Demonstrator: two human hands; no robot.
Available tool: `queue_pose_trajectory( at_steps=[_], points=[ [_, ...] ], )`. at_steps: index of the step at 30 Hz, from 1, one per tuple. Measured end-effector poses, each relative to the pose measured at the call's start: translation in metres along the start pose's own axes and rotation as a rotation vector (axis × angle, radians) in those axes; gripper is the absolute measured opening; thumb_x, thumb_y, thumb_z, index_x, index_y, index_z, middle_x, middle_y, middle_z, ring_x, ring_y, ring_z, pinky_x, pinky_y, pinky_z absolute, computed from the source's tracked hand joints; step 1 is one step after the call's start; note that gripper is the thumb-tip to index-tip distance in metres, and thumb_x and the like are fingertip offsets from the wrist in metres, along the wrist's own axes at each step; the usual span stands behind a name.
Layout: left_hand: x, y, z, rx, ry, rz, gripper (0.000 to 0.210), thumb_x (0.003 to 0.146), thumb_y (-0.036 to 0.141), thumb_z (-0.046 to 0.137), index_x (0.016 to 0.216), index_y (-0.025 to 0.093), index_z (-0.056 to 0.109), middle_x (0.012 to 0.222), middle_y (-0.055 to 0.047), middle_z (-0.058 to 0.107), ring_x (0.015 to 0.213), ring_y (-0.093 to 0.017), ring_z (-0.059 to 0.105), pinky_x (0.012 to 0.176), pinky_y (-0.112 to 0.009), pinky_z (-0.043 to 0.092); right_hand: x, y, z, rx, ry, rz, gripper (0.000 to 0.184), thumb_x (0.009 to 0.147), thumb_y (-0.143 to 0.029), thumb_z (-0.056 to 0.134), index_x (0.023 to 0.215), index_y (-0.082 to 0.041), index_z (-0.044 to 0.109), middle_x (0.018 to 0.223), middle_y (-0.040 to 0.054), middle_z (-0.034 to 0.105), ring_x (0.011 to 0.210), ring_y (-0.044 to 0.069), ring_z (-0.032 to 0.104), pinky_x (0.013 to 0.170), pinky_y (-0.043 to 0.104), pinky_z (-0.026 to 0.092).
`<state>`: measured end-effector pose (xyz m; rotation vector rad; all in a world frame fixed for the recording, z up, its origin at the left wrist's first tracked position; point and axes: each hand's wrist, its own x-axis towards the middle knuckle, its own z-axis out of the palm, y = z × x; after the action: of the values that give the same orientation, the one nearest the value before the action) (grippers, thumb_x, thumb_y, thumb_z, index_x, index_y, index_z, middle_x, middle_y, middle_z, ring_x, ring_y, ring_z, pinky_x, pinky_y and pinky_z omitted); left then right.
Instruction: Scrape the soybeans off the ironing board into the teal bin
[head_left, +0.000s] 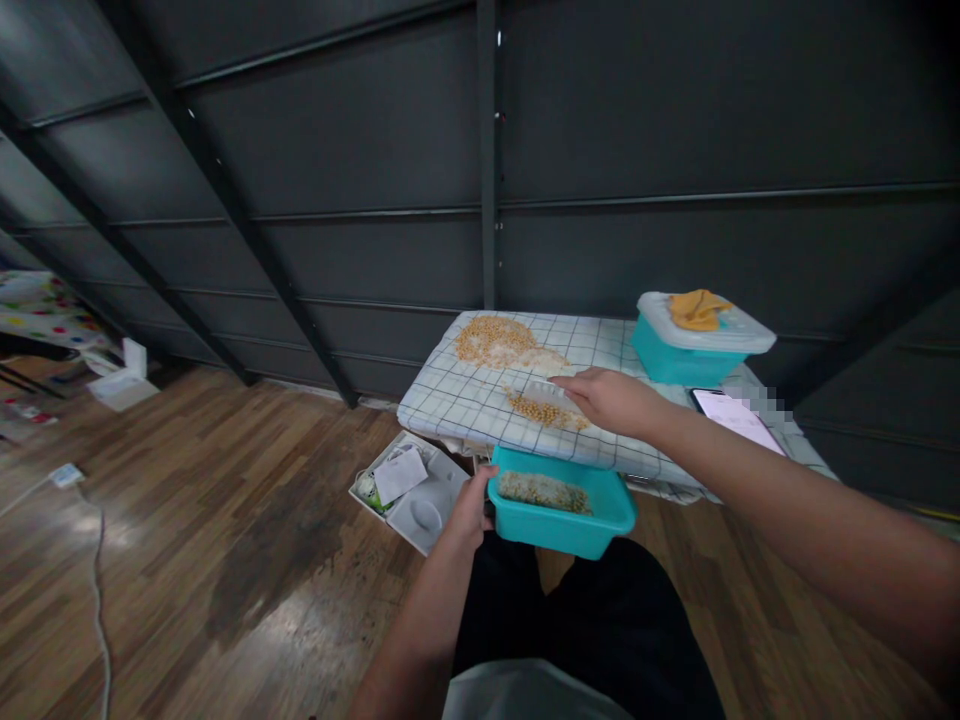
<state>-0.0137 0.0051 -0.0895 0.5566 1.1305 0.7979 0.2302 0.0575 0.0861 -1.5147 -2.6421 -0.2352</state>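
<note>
My left hand (pixel 471 510) is closed on the left end of a teal plastic bin (pixel 555 535), held just below the table's front edge above my lap. Pale and yellowish grains (pixel 544 490) lie in its bottom. Over the table, my right hand (pixel 600 398) pinches a pale, translucent flat piece (pixel 546 393) whose exact kind I cannot make out. This piece touches a small patch of yellow beans or kernels (pixel 544 411) near the front edge. Farther back on the checked cloth (pixel 442 390) lies a larger yellow heap (pixel 487 338), with whitish grains (pixel 544 359) beside it.
At the table's right stands a lidded teal box (pixel 682 355) with a yellow cloth (pixel 699 309) on top. Beside it lies a phone (pixel 739 420). An open white box (pixel 420 500) sits on the floor at left. A dark panelled wall (pixel 375 140) rises behind.
</note>
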Motion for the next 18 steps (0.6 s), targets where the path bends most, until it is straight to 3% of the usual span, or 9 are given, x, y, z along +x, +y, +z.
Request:
queue_pose_trajectory(
  at_steps=[9, 18],
  points=[
    [-0.01, 0.002, 0.015, -0.013, 0.047, 0.004, 0.052, 0.077, 0.051, 0.058, 0.116, 0.018, 0.065, 0.095, -0.008, 0.075, 0.088, -0.026, 0.069, 0.067, -0.033, 0.055, -0.009, -0.011, -0.007, 0.014, 0.012, 0.01, 0.046, 0.091, -0.02, 0.044, 0.134, -0.017, 0.061, 0.111, 0.0122, 0.074, 0.095, 0.024, 0.068, 0.083, 0.034, 0.051],
    [-0.015, 0.005, 0.026, -0.029, 0.061, -0.01, 0.047, 0.076, 0.048, 0.06, 0.113, 0.02, 0.065, 0.091, -0.008, 0.074, 0.082, -0.026, 0.069, 0.063, -0.033, 0.054, -0.013, -0.019, -0.011, -0.119, -0.001, -0.002, 0.045, 0.096, -0.019, 0.037, 0.135, -0.012, 0.058, 0.103, 0.0166, 0.075, 0.084, 0.025, 0.071, 0.073, 0.034, 0.051]
  ],
)
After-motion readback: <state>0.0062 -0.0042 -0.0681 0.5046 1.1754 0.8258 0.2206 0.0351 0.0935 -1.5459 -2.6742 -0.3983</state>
